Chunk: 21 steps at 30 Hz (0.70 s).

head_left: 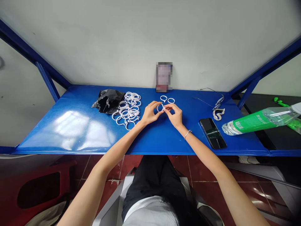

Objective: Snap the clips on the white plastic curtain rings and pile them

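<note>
We sit at the blue counter (pixel 70 131), a heap of white plastic rings (pixel 128 110) by a black bag (pixel 108 99) within reach of our left hand (pixel 148 113). Both it and our right hand (pixel 175 114) pinch one white ring (pixel 160 107) between fingertips, raised just above the counter. Two separate rings (pixel 167 99) lie just beyond.

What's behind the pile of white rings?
Behind the pile of white rings, to its left, lies a crumpled black plastic bag on the blue table, touching the pile's edge. The wall rises beyond. Whatever the bag holds is hidden.
</note>
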Motion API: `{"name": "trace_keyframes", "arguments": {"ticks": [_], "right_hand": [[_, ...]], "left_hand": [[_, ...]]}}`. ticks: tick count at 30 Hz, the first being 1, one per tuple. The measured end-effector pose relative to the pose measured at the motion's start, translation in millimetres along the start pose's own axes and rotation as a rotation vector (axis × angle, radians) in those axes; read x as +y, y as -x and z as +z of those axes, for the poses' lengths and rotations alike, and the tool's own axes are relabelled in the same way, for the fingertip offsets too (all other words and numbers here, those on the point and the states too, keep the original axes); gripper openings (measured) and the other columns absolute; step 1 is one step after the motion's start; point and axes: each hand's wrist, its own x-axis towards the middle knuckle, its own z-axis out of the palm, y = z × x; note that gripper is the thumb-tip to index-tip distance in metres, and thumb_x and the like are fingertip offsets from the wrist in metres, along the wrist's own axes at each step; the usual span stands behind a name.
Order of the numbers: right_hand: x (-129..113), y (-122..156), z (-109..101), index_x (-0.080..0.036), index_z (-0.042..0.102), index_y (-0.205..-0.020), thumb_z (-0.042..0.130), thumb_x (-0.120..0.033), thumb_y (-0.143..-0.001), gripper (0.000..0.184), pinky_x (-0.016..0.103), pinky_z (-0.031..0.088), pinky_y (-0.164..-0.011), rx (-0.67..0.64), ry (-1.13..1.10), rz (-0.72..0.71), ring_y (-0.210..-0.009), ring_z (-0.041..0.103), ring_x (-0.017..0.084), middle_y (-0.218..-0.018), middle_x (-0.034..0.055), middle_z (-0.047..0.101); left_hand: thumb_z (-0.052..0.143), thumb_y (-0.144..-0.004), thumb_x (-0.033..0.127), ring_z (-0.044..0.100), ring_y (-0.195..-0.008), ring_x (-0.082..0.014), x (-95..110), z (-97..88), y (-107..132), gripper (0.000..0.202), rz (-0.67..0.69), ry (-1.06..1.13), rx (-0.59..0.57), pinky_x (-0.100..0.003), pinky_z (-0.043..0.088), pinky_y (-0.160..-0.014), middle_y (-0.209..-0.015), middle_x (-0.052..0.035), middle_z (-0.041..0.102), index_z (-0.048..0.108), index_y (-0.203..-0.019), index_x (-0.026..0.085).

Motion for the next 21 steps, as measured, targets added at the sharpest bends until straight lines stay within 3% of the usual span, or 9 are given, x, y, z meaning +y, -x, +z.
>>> {"name": "trace_keyframes", "arguments": {"ticks": [9,21], "right_hand": [[-0.7,2.0,0.8,-0.024,0.069,-0.087,0.064,-0.036,-0.092,0.014,0.033,0.054,-0.067,-0.002,0.022,-0.087,-0.077,0.065,0.018,-0.088,0.0035,0.071],[1.4,3.1,0.7,-0.024,0.066,-0.077,0.065,-0.041,-0.090,0.021,0.038,0.054,-0.072,0.001,0.030,-0.054,-0.081,0.063,0.021,-0.082,0.0039,0.068]], "left_hand": [[0.068,-0.084,0.050,0.071,-0.094,-0.0197,5.9,6.1,2.7,0.046,-0.111,0.303,-0.007,-0.034,0.059,-0.087,-0.111,-0.0128,0.071,0.064,-0.112,0.014],[0.072,-0.081,0.050,0.071,-0.089,-0.0197,8.7,4.9,1.5,0.044,-0.151,0.312,-0.013,-0.034,0.060,-0.084,-0.104,-0.0107,0.074,0.066,-0.106,0.015]]}}
